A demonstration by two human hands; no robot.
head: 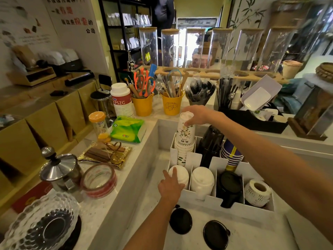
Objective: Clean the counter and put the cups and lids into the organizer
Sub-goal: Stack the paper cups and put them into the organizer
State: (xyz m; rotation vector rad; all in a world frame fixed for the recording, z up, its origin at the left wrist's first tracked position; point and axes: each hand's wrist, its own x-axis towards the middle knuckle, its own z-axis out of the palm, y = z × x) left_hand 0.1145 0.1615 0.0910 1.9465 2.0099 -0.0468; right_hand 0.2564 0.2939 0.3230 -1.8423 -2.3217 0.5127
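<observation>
A white divided organizer (212,202) stands on the lower counter. My right hand (197,115) grips the base of an upside-down white JASMINE paper cup (185,132), which sits on top of a cup stack in the back left compartment. My left hand (170,185) rests on the stack of white lids (180,175) in the front left compartment. Beside it are more white lids (202,181), black lids (229,186) and a label roll (257,192). Black cups (210,143) and blue cups (231,152) fill the back row. Two black lids (180,221) (215,234) lie loose on the counter in front.
The raised ledge on the left holds a tape roll (99,180), a steel pot (59,170), a glass plate (41,226), a green tissue pack (128,129) and a gold tray (106,154). Yellow utensil buckets (143,105) and tall glass jars (194,48) stand behind.
</observation>
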